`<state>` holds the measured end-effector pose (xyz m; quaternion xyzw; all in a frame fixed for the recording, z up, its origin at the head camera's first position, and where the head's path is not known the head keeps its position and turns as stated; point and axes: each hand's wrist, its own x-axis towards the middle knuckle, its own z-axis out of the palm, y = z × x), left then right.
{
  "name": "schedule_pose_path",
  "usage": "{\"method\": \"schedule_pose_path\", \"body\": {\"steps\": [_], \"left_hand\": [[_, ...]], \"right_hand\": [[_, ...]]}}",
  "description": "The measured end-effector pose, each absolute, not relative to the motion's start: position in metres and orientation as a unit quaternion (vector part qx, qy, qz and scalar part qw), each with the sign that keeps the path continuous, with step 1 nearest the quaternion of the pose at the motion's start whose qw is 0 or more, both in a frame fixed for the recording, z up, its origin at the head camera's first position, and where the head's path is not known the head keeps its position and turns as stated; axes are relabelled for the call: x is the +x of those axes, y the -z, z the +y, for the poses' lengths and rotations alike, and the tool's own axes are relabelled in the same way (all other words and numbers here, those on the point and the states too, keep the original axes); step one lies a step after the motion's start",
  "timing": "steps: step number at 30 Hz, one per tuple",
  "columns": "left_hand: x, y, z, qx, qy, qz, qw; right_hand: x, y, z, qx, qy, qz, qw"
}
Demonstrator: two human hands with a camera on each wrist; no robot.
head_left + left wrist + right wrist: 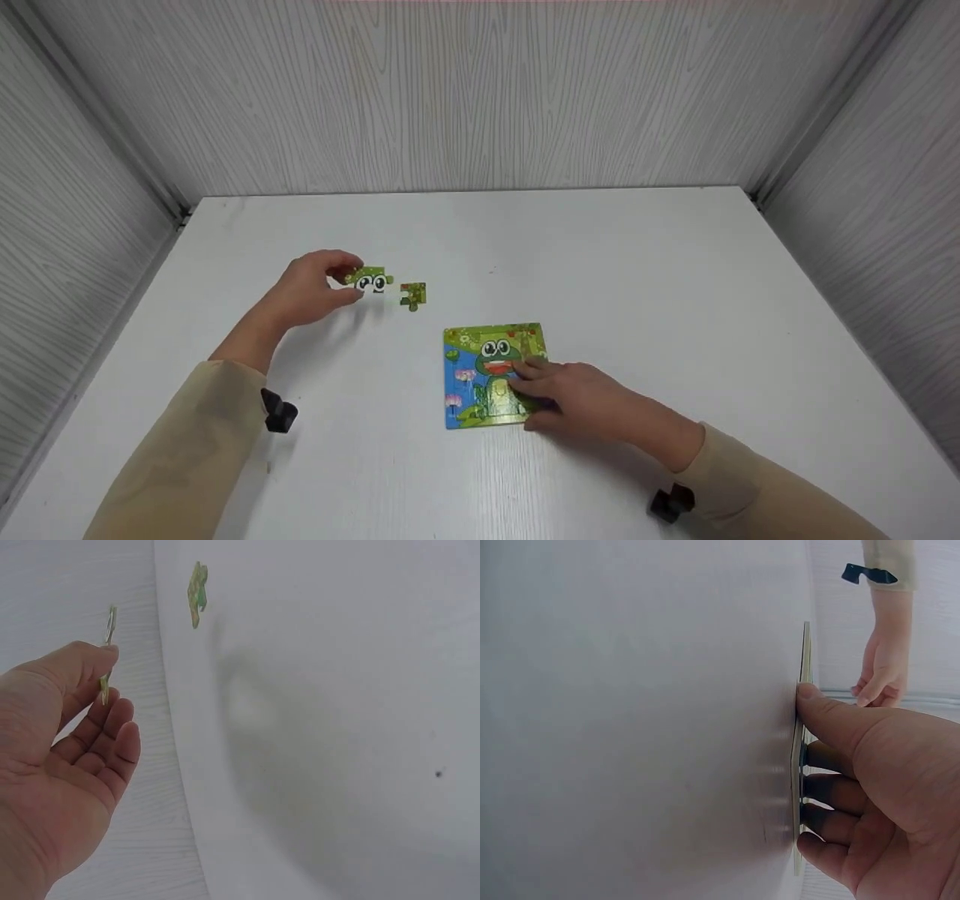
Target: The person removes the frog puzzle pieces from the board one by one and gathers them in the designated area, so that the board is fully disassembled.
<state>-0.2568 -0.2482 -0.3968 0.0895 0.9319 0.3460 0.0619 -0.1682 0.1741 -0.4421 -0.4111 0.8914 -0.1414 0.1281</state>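
My left hand [319, 281] pinches a green jigsaw piece [379, 283] printed with two cartoon eyes between thumb and fingers. The left wrist view shows this piece edge-on, raised off the table. Just right of it in the head view, a smaller green jigsaw piece [417, 292] lies on the white surface. A square frog puzzle board [469, 409] lies flat near the middle. Across its right part rest the fairly straight fingers of my right hand [581, 397], which hide some of the picture. The right thumb touches the board's near edge, as the right wrist view shows.
Everything lies on a white tabletop [645, 270]. A pale wood-grain panel [480, 97] rises behind it, and similar panels [877, 172] stand at both sides. Small black clips [279, 411] are on both sleeves.
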Motion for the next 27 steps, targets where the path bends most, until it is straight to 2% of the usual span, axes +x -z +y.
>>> {"method": "schedule_pose_path", "body": {"steps": [27], "left_hand": [[-0.270,0.423,-0.256,0.060,-0.362,0.925,0.095]], "right_hand": [[-0.167,0.441,0.177,-0.409,0.139,0.893,0.124]]}}
